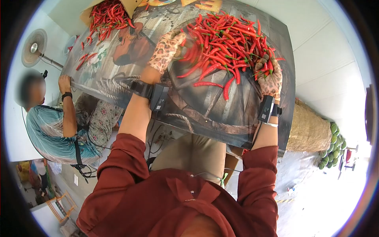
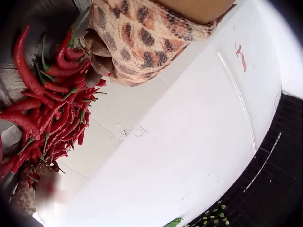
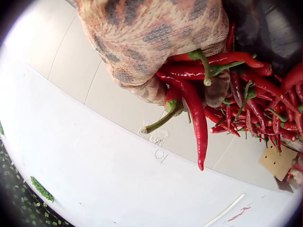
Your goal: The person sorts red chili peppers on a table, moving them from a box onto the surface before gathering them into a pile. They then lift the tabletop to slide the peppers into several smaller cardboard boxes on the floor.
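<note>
A large heap of red chilies (image 1: 229,43) with green stems lies on the patterned tabletop. At its right edge my right hand (image 1: 270,77), in a leopard-print glove, has its fingers curled round several chilies. The right wrist view shows red chilies (image 3: 191,113) sticking out of this gloved hand (image 3: 156,47). My left hand (image 1: 166,49), gloved alike, is at the heap's left side with curled fingers. In the left wrist view the left hand (image 2: 128,42) has its dark fingertips beside the chilies (image 2: 57,104); whether it holds one is hidden.
A cardboard box (image 1: 128,8) of chilies lies on its side at the table's back left, with a few loose chilies (image 1: 85,59) near it. Another person (image 1: 55,130) sits at the left, a hand on the table edge. A fan (image 1: 34,47) stands behind.
</note>
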`<state>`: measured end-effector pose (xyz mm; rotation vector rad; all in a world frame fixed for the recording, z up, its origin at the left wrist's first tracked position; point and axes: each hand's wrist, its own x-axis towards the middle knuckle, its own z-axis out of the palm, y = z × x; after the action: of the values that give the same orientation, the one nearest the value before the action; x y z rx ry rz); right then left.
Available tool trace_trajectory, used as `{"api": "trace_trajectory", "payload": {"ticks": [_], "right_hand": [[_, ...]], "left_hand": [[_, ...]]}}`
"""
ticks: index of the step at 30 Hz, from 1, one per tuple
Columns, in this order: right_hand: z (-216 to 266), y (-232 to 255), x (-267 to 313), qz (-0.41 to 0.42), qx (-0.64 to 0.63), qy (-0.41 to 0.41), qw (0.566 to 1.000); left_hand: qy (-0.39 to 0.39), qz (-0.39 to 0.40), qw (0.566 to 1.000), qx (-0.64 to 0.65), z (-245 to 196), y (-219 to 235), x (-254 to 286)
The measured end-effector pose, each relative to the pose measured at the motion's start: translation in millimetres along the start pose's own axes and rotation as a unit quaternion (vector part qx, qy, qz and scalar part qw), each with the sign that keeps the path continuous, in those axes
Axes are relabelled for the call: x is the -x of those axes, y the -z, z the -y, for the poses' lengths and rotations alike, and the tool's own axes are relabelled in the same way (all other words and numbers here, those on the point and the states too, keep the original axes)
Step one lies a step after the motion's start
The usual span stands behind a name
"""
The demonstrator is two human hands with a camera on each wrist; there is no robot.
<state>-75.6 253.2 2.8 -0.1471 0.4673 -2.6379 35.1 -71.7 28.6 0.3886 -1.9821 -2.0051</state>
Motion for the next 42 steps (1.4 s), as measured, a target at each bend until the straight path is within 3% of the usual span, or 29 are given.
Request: {"api": "trace_trajectory", "payload": {"ticks": [5, 7, 14, 16, 19, 23, 26, 29, 31, 37, 42], "right_hand": [[-2, -6, 3, -0.022, 0.036, 0.015, 0.999], [0, -6, 2, -0.001, 0.048, 0.007, 0.999], [-2, -10, 8, -0.028, 0.053, 0.006, 0.998], [-2, -12, 8, -0.041, 0.051, 0.009, 0.998], [-1, -9, 8, -0.038, 0.062, 0.012, 0.997], [-1, -9, 7, -0.032, 0.072, 0.013, 0.997], [-2, -11, 3, -0.029, 0.064, 0.017, 0.997], [-1, -8, 2, -0.024, 0.059, 0.014, 0.998], [-1, -7, 1, -0.021, 0.059, 0.012, 0.998], [-1, -6, 6, 0.007, 0.064, -0.002, 0.998], [-2, -11, 9, -0.032, 0.065, 0.01, 0.997]], "left_hand": [[0.056, 0.031, 0.992, 0.11, 14, 5, 0], [0.058, 0.109, 0.969, 0.212, 21, 12, -6], [0.038, 0.057, 0.971, 0.228, 20, 9, 6], [0.021, 0.132, 0.942, 0.308, 39, 14, -7], [0.048, 0.085, 0.955, 0.281, 22, 10, 4], [0.053, 0.08, 0.953, 0.287, 27, 11, -2], [0.038, 0.136, 0.947, 0.289, 24, 15, -5], [0.069, 0.077, 0.961, 0.258, 13, 12, 7], [0.03, 0.07, 0.97, 0.232, 15, 11, 6], [0.048, 0.073, 0.959, 0.268, 18, 11, 7], [0.027, 0.062, 0.961, 0.269, 25, 12, 3]]}}
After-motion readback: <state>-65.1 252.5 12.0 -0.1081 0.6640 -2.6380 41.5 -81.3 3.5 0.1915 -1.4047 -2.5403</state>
